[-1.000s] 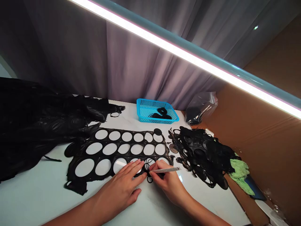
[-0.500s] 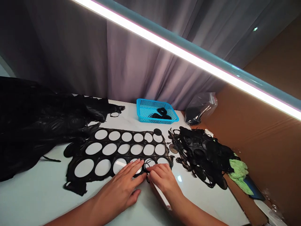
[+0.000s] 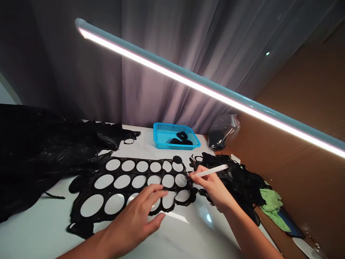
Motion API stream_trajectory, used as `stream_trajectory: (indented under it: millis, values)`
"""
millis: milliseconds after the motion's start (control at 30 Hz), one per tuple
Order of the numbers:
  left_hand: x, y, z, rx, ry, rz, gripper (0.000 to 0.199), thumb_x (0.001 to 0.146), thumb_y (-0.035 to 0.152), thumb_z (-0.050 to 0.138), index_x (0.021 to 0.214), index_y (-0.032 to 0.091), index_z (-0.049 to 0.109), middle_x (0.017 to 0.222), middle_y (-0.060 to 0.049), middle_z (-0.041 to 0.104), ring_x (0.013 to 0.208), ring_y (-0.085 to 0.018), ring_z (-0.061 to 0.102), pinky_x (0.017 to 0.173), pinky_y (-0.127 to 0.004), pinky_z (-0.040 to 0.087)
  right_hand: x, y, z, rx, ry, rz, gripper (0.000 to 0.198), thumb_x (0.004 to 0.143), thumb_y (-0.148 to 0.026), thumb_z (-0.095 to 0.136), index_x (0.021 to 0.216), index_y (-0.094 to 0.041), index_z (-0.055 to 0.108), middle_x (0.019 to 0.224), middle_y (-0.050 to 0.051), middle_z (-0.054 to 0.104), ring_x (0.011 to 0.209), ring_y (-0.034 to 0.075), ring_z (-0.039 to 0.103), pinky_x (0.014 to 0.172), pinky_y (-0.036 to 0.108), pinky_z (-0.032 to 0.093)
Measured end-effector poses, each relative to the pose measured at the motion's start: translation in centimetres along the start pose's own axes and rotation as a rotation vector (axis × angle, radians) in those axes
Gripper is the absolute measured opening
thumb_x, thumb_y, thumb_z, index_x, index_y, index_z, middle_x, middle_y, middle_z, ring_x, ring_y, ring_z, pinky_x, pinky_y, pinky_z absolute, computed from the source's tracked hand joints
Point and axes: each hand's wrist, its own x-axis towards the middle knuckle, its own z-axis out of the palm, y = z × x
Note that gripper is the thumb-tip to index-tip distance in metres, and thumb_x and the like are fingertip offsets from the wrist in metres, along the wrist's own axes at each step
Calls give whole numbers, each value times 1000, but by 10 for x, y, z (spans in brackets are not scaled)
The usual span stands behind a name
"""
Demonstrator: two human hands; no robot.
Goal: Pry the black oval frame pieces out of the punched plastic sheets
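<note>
One black perforated sheet (image 3: 147, 174), lower center, could tear if the white stick-like tool (image 3: 211, 170) pinched in the right hand (image 3: 215, 187) snags its edge; the left hand (image 3: 138, 216) spreads (holding nothing).

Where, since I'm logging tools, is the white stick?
In the head view, right of centre: the white stick is in the right hand, by the black sheet's right edge.

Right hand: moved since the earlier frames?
Yes. Against the blue basket, the right hand has shifted right and forward, from the near row of the black sheet to its right edge.
</note>
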Motion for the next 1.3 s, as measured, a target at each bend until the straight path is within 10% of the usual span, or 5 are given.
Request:
stream_trajectory:
  millis: [267, 700, 867, 1067, 1300]
  values:
    - [44, 15, -16, -599, -123, -50, 82, 80, 17, 59, 151, 30, 19, 143, -10, 46, 129, -27, 48, 98, -41, 46, -21, -27, 46, 394, -414, 157, 35, 75, -41, 77, 73, -19, 49, 87, 3, 64, 63, 11, 52, 53, 24, 42]
    - [21, 13, -45, -1252, 188, -497, 51, 87, 33, 65, 134, 22, 51, 67, 5, 50, 69, -12, 56, 77, -28, 45, -17, 16, 37, 245, -173, 84, 29, 84, -37, 66, 72, -19, 47, 109, 9, 66, 101, 22, 60, 72, 29, 45]
    - [2, 8, -51, -866, 171, -668, 39, 92, 43, 56, 124, 23, 62, 78, 1, 68, 41, -5, 29, 60, -25, 44, 29, 43, 10, -273, 76, -172, 25, 90, -37, 53, 72, -20, 51, 98, 8, 68, 83, 20, 60, 72, 31, 43]
    - [37, 22, 35, 252, -154, -81, 17, 93, 28, 54, 96, 24, 70, 77, -2, 73, 69, -19, 67, 72, -29, 48, 101, 41, 37, -928, 60, -403, 23, 101, -26, 29, 97, -20, 51, 96, 7, 65, 85, 19, 59, 73, 27, 41]
    - [60, 27, 62, 445, -198, -123, 29, 78, -4, 53, 98, 14, 64, 72, -13, 71, 73, -31, 69, 72, -40, 48, 136, 42, 65, -1199, -118, -424, 18, 100, -24, 36, 107, -21, 52, 87, 7, 67, 76, 21, 59, 65, 27, 31]
